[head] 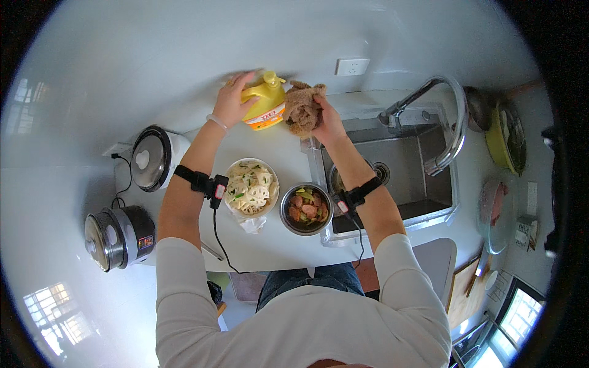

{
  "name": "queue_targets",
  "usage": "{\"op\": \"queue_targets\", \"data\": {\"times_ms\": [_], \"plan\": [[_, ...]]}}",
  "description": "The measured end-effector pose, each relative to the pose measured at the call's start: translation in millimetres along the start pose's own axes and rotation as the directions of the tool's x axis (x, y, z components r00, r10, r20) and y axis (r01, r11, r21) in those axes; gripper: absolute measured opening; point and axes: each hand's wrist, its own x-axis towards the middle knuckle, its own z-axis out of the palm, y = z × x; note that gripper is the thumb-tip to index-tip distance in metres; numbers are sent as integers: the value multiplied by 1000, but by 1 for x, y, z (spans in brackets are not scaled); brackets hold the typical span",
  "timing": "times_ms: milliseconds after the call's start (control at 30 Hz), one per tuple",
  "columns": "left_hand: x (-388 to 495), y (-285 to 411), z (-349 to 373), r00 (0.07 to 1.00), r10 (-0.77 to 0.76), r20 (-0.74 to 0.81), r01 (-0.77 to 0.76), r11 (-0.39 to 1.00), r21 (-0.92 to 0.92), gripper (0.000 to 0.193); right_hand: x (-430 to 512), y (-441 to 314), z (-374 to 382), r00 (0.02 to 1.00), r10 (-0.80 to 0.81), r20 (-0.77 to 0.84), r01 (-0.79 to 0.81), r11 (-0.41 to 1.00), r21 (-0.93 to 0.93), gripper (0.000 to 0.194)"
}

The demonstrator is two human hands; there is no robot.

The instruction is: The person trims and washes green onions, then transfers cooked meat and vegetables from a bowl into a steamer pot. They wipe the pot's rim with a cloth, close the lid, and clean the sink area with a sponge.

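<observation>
At the back of the white counter, my left hand (pixel 233 99) grips a yellow pump bottle (pixel 269 103) with an orange and white label, fingers behind it and thumb across its front. Just right of the bottle, my right hand (pixel 330 120) holds a bunched brown cloth (pixel 302 109) near the wall. Nearer my body stand a white bowl of sliced lotus root with green bits (pixel 252 187) and, to its right, a steel bowl (pixel 307 209) of sliced sausage and green vegetable.
A steel sink (pixel 405 156) with a curved chrome faucet (pixel 455 129) lies to the right. Two cookers, one white (pixel 175 154) and one dark (pixel 138 234), stand left. Farther right are a yellow-green basin (pixel 496 138), a glass bowl (pixel 488 225), a cutting board (pixel 460 292) and a knife (pixel 482 264).
</observation>
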Motion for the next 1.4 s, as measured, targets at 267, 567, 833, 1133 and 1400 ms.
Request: {"op": "queue_targets", "data": {"times_ms": [267,567,833,1133,1400], "plan": [[9,36,5,984,151,92,-162,980,117,69,12,12,21,991,-11,134,13,1000,-16,30],[6,39,9,988,79,134,-106,973,207,66,28,18,20,978,-100,183,96,995,32,35],[3,34,16,989,72,131,-96,977,192,68,24,14,21,986,-71,151,83,994,-73,32],[3,53,5,995,98,-29,-94,989,118,65,-2,-6,17,992,-44,117,53,996,-74,29],[-151,129,29,905,-424,20,405,849,-338,16,-62,-43,-71,999,-12,44,20,984,-177,28]]}}
